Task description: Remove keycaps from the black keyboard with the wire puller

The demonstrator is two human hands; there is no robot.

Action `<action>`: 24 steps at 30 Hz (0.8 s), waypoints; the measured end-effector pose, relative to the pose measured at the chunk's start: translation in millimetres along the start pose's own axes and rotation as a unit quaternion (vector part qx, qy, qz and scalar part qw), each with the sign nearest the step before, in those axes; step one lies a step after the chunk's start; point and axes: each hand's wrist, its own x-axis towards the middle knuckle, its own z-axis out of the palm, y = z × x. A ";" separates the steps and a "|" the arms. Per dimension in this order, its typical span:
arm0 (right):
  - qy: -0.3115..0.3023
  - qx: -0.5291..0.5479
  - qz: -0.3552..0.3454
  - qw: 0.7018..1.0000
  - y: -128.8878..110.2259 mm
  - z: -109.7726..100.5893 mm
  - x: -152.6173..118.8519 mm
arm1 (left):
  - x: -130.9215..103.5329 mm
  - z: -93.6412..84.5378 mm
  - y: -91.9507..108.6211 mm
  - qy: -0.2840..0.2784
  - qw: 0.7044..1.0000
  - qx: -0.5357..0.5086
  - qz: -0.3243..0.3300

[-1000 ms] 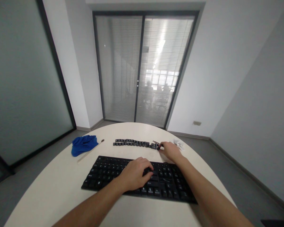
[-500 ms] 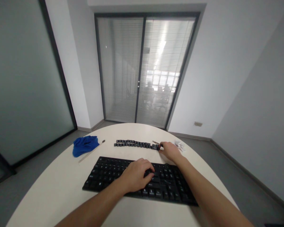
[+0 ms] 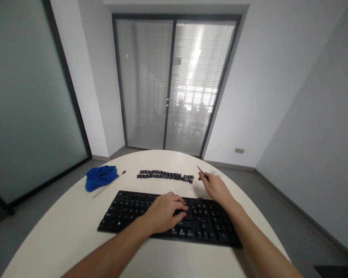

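A black keyboard (image 3: 127, 210) lies on the round pale table (image 3: 60, 231). My left hand (image 3: 166, 212) rests over its middle, fingers bent and thumb apart from them, with nothing visible held. Behind the keyboard's right part, my right hand (image 3: 216, 187) is raised a little above the table, its fingers closed round a thin pointed tool (image 3: 201, 170) whose tip points up and left. Just left of that hand, small black keycaps (image 3: 165, 175) lie in two uneven rows behind the keyboard.
A blue cloth (image 3: 101, 177) lies at the table's left, with a thin brush (image 3: 108, 185) beside it. Something white (image 3: 216, 173), partly hidden, sits behind my right hand. Glass doors with blinds (image 3: 168, 85) stand beyond the table.
My right hand has moved right and lifted off the end of the keycap rows, with the tool in it. A keycap now shows there. My left hand has barely moved.
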 end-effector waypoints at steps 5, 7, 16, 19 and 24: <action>0.030 0.074 -0.027 0.996 -1.3 -7.8 -22.6 | 0.2 -3.7 -2.9 -0.006 1.000 0.021 0.000; 0.016 0.111 -0.043 0.993 -1.5 -9.8 -28.8 | 1.1 -4.8 -2.3 -0.011 1.000 0.029 -0.005; -0.156 0.249 -0.090 0.952 5.2 -1.8 -35.4 | 1.8 2.0 9.1 0.004 0.995 0.070 -0.068; -0.158 0.243 -0.115 0.950 3.6 -4.2 -36.1 | 1.5 1.7 9.3 0.010 0.997 0.055 -0.057; -0.147 0.247 -0.128 0.949 1.0 -7.3 -37.9 | 1.8 0.9 8.6 0.008 0.998 0.045 -0.051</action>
